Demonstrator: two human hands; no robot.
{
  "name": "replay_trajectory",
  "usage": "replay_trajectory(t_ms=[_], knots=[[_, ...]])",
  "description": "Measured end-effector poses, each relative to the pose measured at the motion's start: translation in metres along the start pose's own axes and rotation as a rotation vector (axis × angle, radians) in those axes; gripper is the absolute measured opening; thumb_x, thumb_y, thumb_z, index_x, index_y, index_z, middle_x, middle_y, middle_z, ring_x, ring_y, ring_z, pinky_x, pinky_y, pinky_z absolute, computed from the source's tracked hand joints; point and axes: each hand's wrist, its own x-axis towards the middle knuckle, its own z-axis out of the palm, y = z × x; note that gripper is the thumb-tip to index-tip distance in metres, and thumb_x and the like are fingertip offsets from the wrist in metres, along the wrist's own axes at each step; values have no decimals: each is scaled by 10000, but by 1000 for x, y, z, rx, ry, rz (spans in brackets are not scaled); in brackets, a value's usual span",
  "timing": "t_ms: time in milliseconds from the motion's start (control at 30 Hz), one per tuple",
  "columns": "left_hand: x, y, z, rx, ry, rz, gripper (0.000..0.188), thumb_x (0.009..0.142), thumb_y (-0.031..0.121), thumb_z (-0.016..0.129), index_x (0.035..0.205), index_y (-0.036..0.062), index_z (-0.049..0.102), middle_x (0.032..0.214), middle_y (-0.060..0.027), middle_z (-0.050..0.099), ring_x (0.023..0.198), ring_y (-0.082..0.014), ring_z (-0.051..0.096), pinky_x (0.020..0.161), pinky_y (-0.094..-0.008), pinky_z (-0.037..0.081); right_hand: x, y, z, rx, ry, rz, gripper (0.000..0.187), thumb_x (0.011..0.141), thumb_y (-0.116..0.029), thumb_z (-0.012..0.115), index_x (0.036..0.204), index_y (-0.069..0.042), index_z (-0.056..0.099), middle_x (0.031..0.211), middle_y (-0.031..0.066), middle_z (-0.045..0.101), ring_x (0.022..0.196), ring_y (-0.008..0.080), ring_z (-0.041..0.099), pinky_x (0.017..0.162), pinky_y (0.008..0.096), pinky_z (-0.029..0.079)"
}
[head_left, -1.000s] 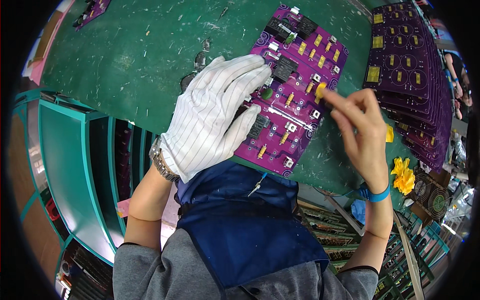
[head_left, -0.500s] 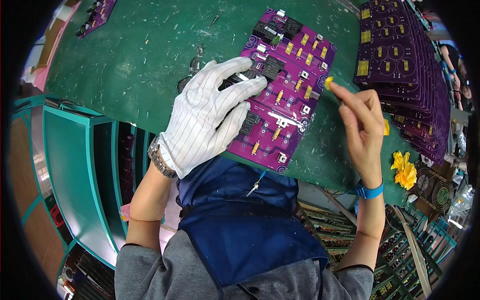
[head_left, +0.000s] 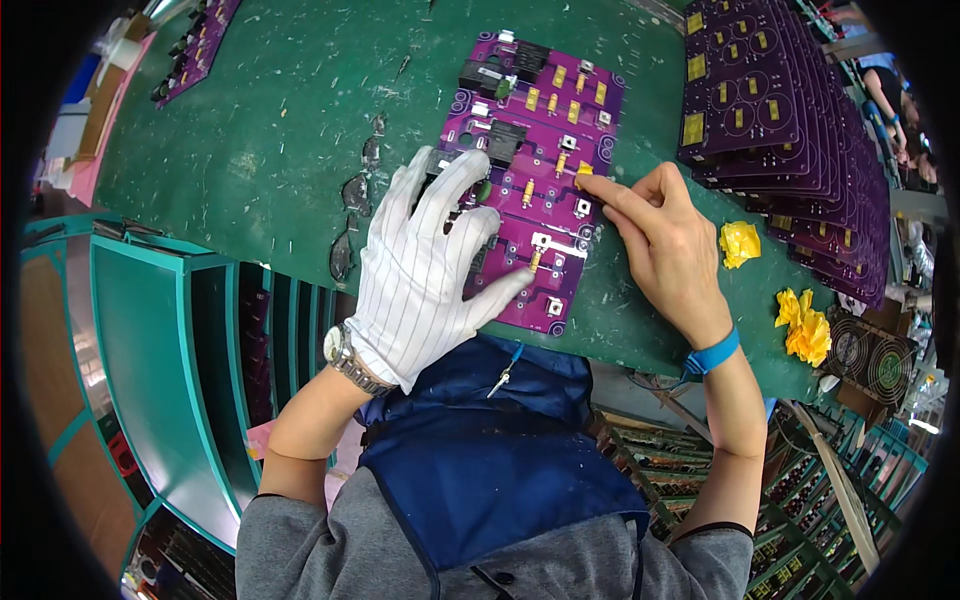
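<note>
A purple circuit board (head_left: 500, 250) lies on the green tabletop, fitted with black block parts, banded resistors and small yellow tape pieces. My left hand (head_left: 425, 260), in a white striped glove, rests over its left side with the fingers spread and the thumb low on the board. My bare right hand (head_left: 665, 240) comes in from the right edge, its index fingertip and thumb drawn together at a small piece of yellow tape (head_left: 584, 172). Whether that piece is still stuck flat or partly lifted, I cannot tell. Around my right wrist is a blue strap (head_left: 712, 354).
Purple boards with yellow tape (head_left: 740, 110) stand in a stack at the right. Two crumpled lumps of yellow tape (head_left: 740, 245) (head_left: 804, 328) lie near the table's right side. Another populated board (head_left: 205, 45) sits far left; a teal rack (head_left: 165, 340) stands left below the tabletop.
My right hand has moved left, from beside the board onto its right edge. The board appears further left in view. My left thumb has spread down across its lower part.
</note>
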Motion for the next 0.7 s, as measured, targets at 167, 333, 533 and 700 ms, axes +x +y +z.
replay_trajectory(t_ms=[167, 333, 533, 700], knots=[[9, -2, -8, -102, 33, 22, 265, 837, 145, 831, 1030, 96, 655, 1414, -148, 642, 1340, -450, 598, 1181, -574, 465, -16, 5, -9, 267, 203, 110, 362, 971, -14, 708, 1304, -127, 792, 913, 57, 537, 795, 192, 560, 693, 317, 478], [-9, -10, -33, -124, -123, 52, 246, 799, 50, 807, 1007, 82, 680, 1321, -123, 713, 1329, -424, 634, 1183, -548, 496, -64, 7, -52, 88, 326, 247, 386, 974, 59, 649, 1323, -48, 775, 936, 41, 548, 843, 163, 519, 747, 286, 434], [-6, -17, -56, -205, -202, 64, 343, 796, 149, 863, 1086, 75, 695, 1418, -163, 660, 1394, -487, 579, 1153, -542, 504, -103, 25, -57, -356, 127, 451, 405, 988, -4, 707, 1372, -120, 766, 889, 54, 507, 766, 186, 528, 676, 318, 461], [31, -10, -42, -92, -136, 76, 714, 814, 399, 873, 1405, 73, 639, 1511, -201, 590, 1434, -451, 547, 1182, -530, 471, -60, -29, -63, -90, 186, 308, 503, 918, 32, 751, 1389, -143, 758, 868, 52, 527, 773, 184, 575, 699, 328, 493]])
